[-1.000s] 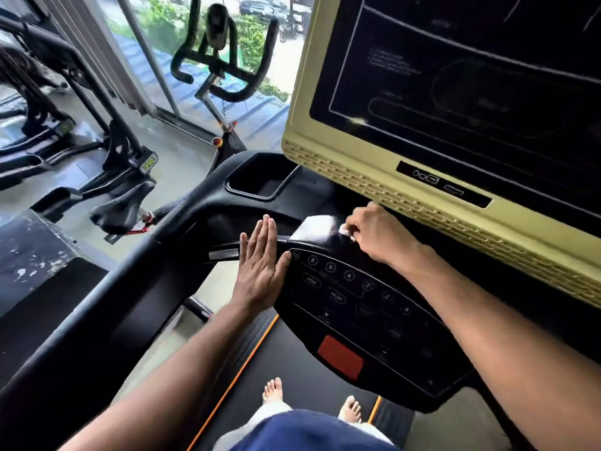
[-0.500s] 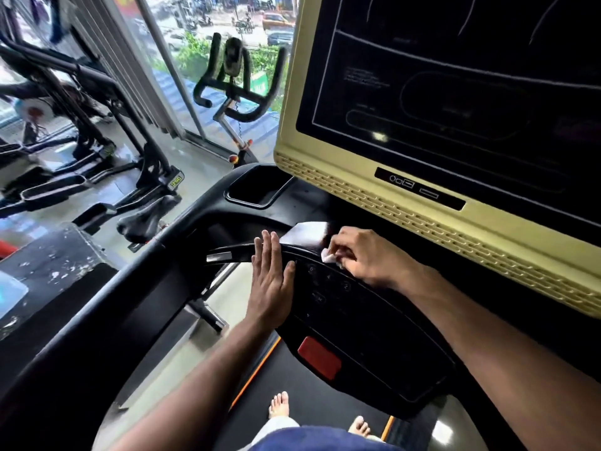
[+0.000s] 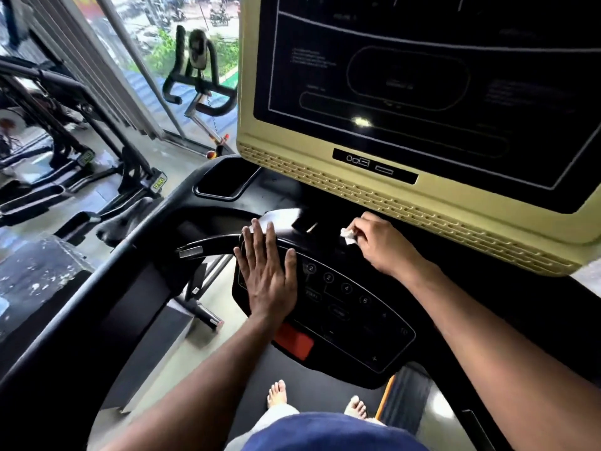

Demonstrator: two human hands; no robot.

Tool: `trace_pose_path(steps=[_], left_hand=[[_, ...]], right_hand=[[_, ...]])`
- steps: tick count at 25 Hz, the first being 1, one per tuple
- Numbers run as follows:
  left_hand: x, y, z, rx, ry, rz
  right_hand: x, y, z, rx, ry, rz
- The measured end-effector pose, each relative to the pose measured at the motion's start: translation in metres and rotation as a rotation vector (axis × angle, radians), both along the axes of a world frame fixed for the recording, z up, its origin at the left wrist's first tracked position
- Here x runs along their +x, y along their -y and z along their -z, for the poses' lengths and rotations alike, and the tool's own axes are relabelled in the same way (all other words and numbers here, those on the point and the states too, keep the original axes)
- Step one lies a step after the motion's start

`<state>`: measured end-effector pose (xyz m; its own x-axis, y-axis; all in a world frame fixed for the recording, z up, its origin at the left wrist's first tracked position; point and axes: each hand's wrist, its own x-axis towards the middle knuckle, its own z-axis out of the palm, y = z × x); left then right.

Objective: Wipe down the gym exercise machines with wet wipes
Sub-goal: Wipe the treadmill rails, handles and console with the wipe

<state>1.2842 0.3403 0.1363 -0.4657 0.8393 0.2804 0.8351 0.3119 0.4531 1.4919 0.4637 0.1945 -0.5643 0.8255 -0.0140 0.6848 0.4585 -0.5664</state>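
Head view looks down over a treadmill's black control panel [image 3: 341,307], which sits below a yellow-framed display screen [image 3: 422,92]. Right hand [image 3: 380,245] pinches a small crumpled white wet wipe [image 3: 347,236] in curled fingers, its grip closed on the wipe, pressing it against the upper edge of the panel just beneath the screen's perforated lower rim. Left hand [image 3: 266,275] lies flat on the left end of the panel, fingers straight and together, palm down, holding nothing. A red stop button [image 3: 294,341] sits on the panel's near edge, just below the left wrist. A dark cup holder recess [image 3: 224,183] lies up and left of the panel. Two bare feet [image 3: 278,393] stand on the treadmill belt below. Beyond the left handrail [image 3: 81,304], a spin bike [image 3: 198,89] stands by the window
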Motion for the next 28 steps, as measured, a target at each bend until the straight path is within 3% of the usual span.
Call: trace_pose_path(steps=[5,9,15,21,24,28], left_hand=[[0.002,0.0,0.001,0.008,-0.026,-0.003],[-0.001,-0.001,0.003,0.013,-0.034,-0.011],[0.001,-0.001,0.003,0.025,-0.02,-0.011],[0.001,-0.002,0.001,0.025,-0.021,-0.021],[0.001,-0.001,0.002,0.02,-0.02,-0.016],[0.002,0.0,0.001,0.023,-0.003,-0.007]], right_hand=[[-0.008,0.01,-0.009,-0.079,-0.078,-0.054],[0.052,0.054,-0.017,-0.087,-0.167,-0.125],[0.081,0.042,0.0,-0.007,-0.026,0.179],[0.08,0.114,-0.017,0.019,-0.258,0.012],[0.112,0.116,-0.005,0.004,-0.224,0.101],[0.12,0.073,0.012,0.019,-0.009,0.293]])
